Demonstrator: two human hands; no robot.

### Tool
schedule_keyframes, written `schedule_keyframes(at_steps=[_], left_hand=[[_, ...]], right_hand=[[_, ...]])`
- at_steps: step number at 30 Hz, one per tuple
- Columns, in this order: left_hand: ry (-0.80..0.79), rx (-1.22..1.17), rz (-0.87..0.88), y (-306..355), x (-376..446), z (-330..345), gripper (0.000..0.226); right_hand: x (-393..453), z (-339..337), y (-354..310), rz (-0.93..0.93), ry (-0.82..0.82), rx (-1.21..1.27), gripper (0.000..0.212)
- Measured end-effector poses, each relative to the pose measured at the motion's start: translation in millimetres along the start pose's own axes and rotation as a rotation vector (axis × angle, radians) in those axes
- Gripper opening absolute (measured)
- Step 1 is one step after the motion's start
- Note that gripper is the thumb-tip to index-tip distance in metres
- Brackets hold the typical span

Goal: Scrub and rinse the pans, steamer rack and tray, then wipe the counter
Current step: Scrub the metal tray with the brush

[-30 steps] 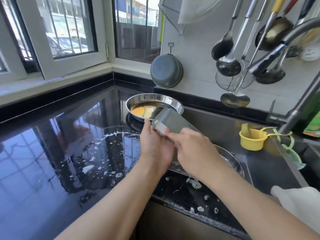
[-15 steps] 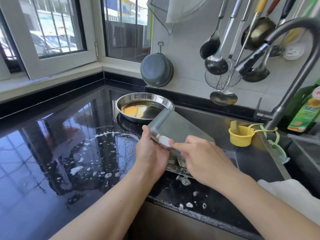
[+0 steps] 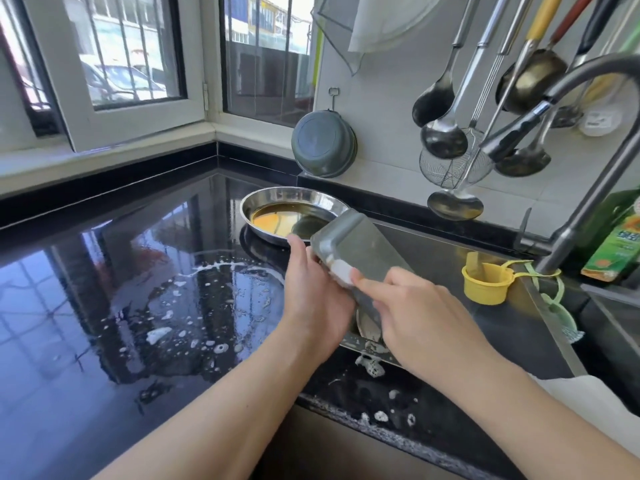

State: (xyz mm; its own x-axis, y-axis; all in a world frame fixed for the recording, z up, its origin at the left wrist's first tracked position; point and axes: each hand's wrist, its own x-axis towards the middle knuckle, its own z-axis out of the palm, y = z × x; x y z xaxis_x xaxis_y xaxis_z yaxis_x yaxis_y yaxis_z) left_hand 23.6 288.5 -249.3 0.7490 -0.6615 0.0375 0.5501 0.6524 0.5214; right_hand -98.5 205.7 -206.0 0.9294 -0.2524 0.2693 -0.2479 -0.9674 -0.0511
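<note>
**Tray scrubbed over the sink edge**

The black glossy surface (image 3: 104,306) is seen wet, with foam flecks scattered toward its front edge beside the sink (image 3: 512,327). A grey rectangular tray (image 3: 360,247) is held tilted, underside up, above the sink's left edge. Near the surface's back edge, just behind the tray, a round steel pan (image 3: 294,202) is set down with brown and orange liquid pooled inside. The tray's left rim is gripped by the left hand (image 3: 311,299), fingers wrapped under it. The right hand (image 3: 415,320) is clamped on a white scrubbing pad (image 3: 341,271) (pressed against the tray's near corner). A yellow strainer cup (image 3: 485,282) is placed on the sink's far ledge, near the tap (image 3: 568,220). Ladles (image 3: 443,133) are hung on the wall above.
</note>
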Motion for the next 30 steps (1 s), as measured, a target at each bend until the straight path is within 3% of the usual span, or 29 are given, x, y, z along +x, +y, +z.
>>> schedule_keyframes(at_steps=[4, 9, 13, 17, 20, 26, 30], left_hand=[[-0.004, 0.053, -0.016, -5, -8, 6, 0.083], [0.03, -0.019, -0.011, 7, -3, -1, 0.077], [0.111, -0.014, -0.015, 1, 1, -8, 0.044], [0.155, 0.05, -0.05, -13, 0, -11, 0.027], [0.178, 0.023, -0.066, -15, -3, -14, 0.032], [0.229, -0.018, -0.056, -17, -10, -18, 0.039], [0.206, 0.003, -0.063, -21, -12, -14, 0.043]], right_hand=[[32, 3, -16, -0.037, 0.072, 0.049, 0.061], [-13, 17, 8, -0.033, -0.019, 0.037, 0.059], [-41, 23, 32, 0.06, -0.074, 0.083, 0.055], [-12, 26, 13, 0.011, -0.023, 0.075, 0.058], [-4, 29, 8, 0.021, -0.053, 0.075, 0.059], [-70, 32, 56, 0.13, -0.15, 0.103, 0.052], [-57, 29, 44, 0.078, -0.043, 0.087, 0.054]])
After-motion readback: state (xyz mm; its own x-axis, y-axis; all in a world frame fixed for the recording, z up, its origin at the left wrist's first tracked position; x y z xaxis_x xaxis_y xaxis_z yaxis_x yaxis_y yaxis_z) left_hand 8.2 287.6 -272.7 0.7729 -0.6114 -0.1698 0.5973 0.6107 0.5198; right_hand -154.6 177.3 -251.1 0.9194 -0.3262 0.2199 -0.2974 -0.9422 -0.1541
